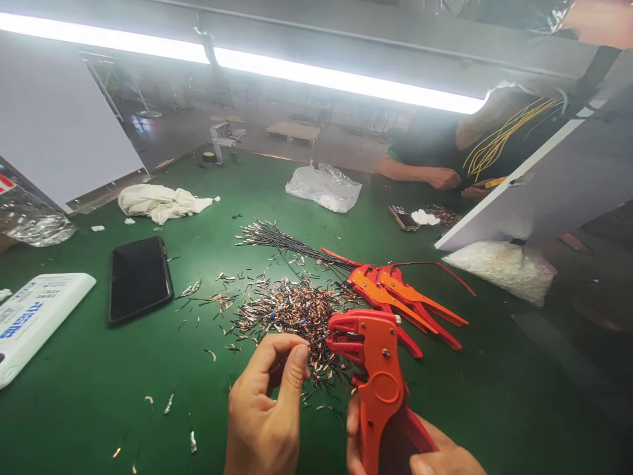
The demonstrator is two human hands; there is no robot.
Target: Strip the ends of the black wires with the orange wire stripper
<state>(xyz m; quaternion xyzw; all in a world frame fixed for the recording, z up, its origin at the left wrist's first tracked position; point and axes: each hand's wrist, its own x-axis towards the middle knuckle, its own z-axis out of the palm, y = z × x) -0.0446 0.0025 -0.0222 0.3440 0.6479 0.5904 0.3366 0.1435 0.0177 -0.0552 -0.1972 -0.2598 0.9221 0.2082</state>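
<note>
Between thumb and forefinger, my left hand (pixel 271 402) pinches a thin black wire (pixel 319 341). The wire's far end reaches the jaws of an orange and red wire stripper (pixel 383 369). My right hand (pixel 440 455) is wrapped round the handles of that tool. Behind it lies a heap of short wire offcuts (pixel 287 313), copper, black and silvery. A bundle of black wires (pixel 301 245) with bare silvery ends stretches away above the heap. Further orange and red wire strippers (pixel 395 297) rest on the table to the right. Part of the wire between my fingers is hidden.
A black phone (pixel 140 280) and a white box-like object (pixel 42 320) lie left on the green table (pixel 188 382). Farther back are a white cloth (pixel 161 201) and a clear plastic bag (pixel 324 187). Past a white panel (pixel 539 171), a co-worker's hand (pixel 442 178) is near yellow wires (pixel 504 138).
</note>
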